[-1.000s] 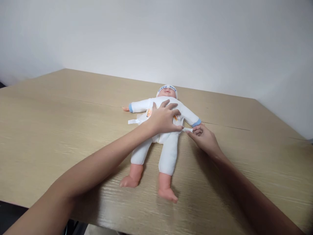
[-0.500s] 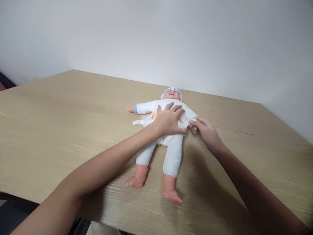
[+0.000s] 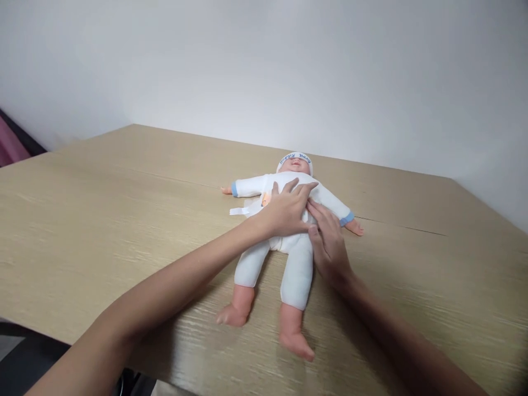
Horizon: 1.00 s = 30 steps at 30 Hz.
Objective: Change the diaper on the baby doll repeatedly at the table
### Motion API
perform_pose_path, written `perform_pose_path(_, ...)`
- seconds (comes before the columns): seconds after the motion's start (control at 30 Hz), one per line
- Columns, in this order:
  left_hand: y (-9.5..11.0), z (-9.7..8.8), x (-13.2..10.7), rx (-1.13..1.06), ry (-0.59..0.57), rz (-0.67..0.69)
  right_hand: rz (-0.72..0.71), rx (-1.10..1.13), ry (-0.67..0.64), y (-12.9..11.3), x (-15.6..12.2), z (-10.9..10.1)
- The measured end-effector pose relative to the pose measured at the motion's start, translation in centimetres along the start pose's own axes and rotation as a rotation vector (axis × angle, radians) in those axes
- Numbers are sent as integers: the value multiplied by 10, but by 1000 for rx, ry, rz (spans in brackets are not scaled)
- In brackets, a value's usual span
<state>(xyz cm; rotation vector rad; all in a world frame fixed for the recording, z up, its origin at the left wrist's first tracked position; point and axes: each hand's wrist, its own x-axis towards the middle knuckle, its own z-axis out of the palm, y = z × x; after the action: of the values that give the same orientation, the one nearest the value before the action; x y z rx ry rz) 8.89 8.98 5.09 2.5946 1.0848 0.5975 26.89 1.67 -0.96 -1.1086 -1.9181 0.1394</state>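
A baby doll (image 3: 297, 272) in white clothes with blue cuffs lies on its back, its feet pointing towards me. Round its waist is a white diaper (image 3: 252, 208), whose fastening tab (image 3: 237, 211) sticks out loose on the left. My left hand (image 3: 290, 210) rests on the doll's belly with its fingers spread, covering much of the diaper's front. Flat against the doll's hip on the right lies my right hand (image 3: 329, 242), fingers stretched out and their tips meeting my left hand. The diaper's right-hand tab is hidden under my hands.
The doll lies on a wide wooden table (image 3: 124, 231) with a thin seam across it. Behind the table rises a pale wall (image 3: 264, 71). At the far left edge shows a pink and black item (image 3: 14, 140). Dark objects (image 3: 33, 357) are below the near edge.
My right hand has let go of the diaper's edge it pinched out to the right, and moved inward to lie flat on the doll's side. My left hand stays on the belly.
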Motion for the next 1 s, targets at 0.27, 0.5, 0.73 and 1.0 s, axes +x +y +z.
perform_pose_path(0.27,-38,-21,-71,-208,239,138,-75,-73,-71,6,2,-2)
perform_pose_path(0.5,-113,-16,-105,41,271,-306,-63,-218,120,-22,17,-4)
perform_pose_path(0.73,-118,-12,-103,96,130,-384,-67,-319,-73,-49,96,13)
perform_pose_path(1.0,-123,-8,-99,-237,255,-506,116,-138,-579,-24,167,25)
